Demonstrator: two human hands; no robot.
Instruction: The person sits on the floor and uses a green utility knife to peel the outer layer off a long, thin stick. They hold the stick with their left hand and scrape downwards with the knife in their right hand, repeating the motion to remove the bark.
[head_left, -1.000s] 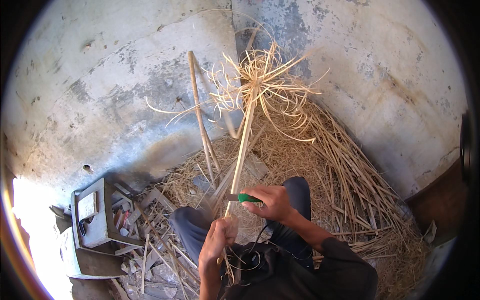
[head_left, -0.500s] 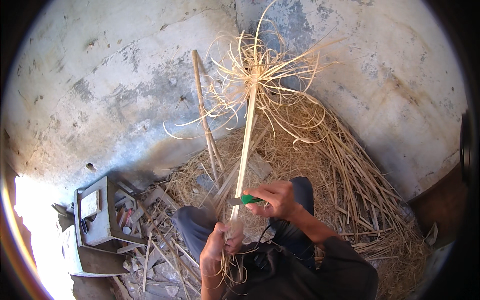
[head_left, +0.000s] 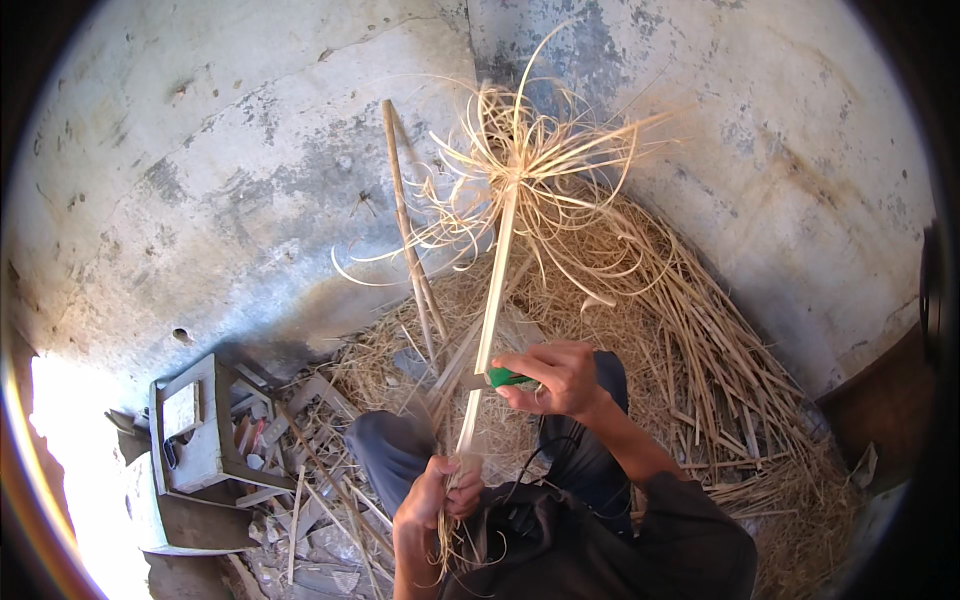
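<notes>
A long pale wooden stick, likely bamboo (head_left: pixel 494 275), slants up and away from my lap. My left hand (head_left: pixel 447 492) is closed round its near end, with thin loose shavings (head_left: pixel 448 545) trailing below the fist. In my right hand (head_left: pixel 557 378) is a knife (head_left: pixel 508 377) with a green handle. Its blade lies across the stick, a little above my left hand. At the far end a large burst of thin curled strips (head_left: pixel 512 170) fans out, still attached to the stick.
Straw-like shavings (head_left: pixel 600 330) cover the floor, with a heap of thin sticks (head_left: pixel 740 370) along the right. Two poles (head_left: pixel 405 215) lean on the stained wall (head_left: pixel 250 180). A worn wooden box frame (head_left: pixel 205 440) stands left among scraps, beside a bright opening. My bent knees flank the stick.
My right hand and the knife have moved slightly up along the stick, away from my left hand. The curled far end has shifted a little and sways.
</notes>
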